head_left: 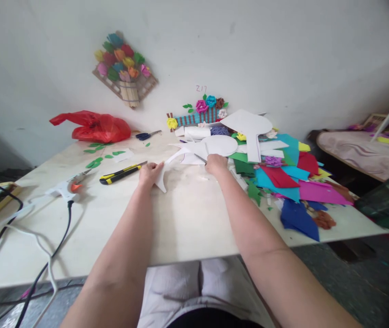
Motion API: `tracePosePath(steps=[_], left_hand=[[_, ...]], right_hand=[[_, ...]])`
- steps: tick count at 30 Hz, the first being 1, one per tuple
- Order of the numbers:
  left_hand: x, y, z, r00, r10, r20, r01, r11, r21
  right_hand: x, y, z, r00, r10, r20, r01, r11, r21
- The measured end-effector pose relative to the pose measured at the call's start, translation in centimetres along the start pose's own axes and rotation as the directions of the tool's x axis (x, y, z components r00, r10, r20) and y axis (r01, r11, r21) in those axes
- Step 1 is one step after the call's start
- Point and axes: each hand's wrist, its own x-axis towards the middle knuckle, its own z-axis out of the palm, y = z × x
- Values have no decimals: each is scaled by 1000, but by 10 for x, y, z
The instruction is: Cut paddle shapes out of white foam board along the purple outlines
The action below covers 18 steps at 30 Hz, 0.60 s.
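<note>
My left hand is closed on the end of a curved white strip that looks like card or foam sheet. The strip runs up and right to a larger white piece with a rounded end. My right hand is closed around scissors, whose blades show apart at the edge of the white piece. The handles are hidden in my fingers. Left of my left hand lies a yellow and black utility knife. Behind the right hand, a white mushroom-shaped cutout rests on the pile.
Coloured sheets and scraps cover the table's right side. A glue gun with cords lies left, near green leaf cutouts. Farther back are a red plastic bag, dark-handled scissors and a flower-decorated fence against the wall.
</note>
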Motion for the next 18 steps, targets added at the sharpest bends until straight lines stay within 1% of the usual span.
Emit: tracePosePath(steps=[3,5,6,7,8,10,11,12,13,15,18], left_hand=[[2,-1,1,1000,0,-3,0,999,-38],[2,-1,2,1000,-15,-18,14,997,-80],[3,-2,2,999,-26,-27,23,994,-106],[4,-2,3,999,-35,-36,30,991,-132],[5,-3,3,998,-45,-45,37,987,-155],[7,-4,3,996,-61,-61,48,980,-192],[8,-5,3,995,-69,-69,53,977,-206],[9,-5,3,994,-76,-75,58,974,-219],[9,-6,3,993,-81,-81,60,971,-232],[9,-6,3,993,-85,-84,60,962,-266],[7,-4,3,996,-66,-60,44,948,-316]], right_hand=[[1,5,-1,996,51,-67,-43,991,123],[2,6,0,995,83,-55,-64,958,281],[2,6,0,996,87,-18,-73,917,393],[2,6,1,997,72,33,-78,851,520],[2,5,1,996,36,86,-83,761,643],[0,4,2,985,-74,159,-92,557,825],[-1,3,2,976,-129,178,-96,478,873],[-2,3,2,965,-181,188,-96,426,900],[-3,4,2,953,-229,199,-97,394,914],[-4,5,2,919,-312,239,-115,367,923],[-6,4,3,872,-396,289,-138,367,920]])
